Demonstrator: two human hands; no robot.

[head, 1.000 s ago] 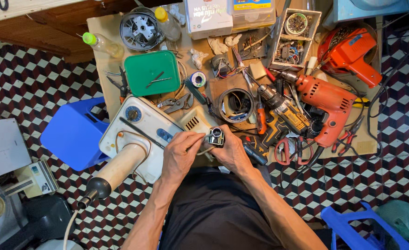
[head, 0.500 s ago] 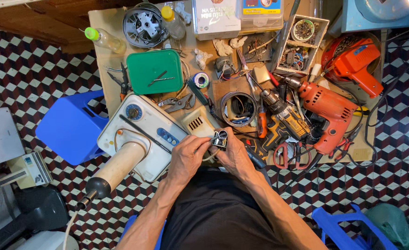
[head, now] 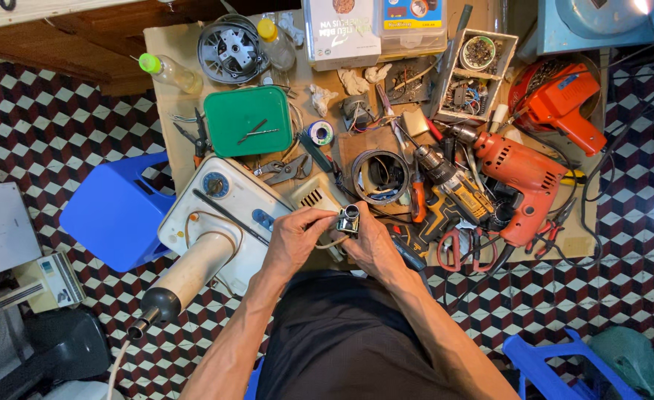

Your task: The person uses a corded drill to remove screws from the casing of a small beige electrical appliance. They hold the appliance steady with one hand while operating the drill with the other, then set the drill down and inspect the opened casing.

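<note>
Small dark-and-silver electrical part (head: 349,219) sat at the near edge of the wooden work board (head: 179,89), held up between both hands just in front of the person's torso. Right hand (head: 371,244) was clamped on it from the right and below; left hand (head: 297,238) pinched it from the left, fingers closed, with a thin pale wire looping under the part between the two hands. Just left of the hands lay a white appliance base (head: 223,215) with a cream column running out to a black tip over the checkered floor. Beyond the part: a dark coil ring (head: 380,176), then a green plastic lid (head: 248,121) farther left. To the right, a yellow-black cordless drill (head: 453,185) lay beside an orange corded drill (head: 523,181). Blue plastic stool (head: 116,211) stood off the board's left edge, close to the appliance.
</note>
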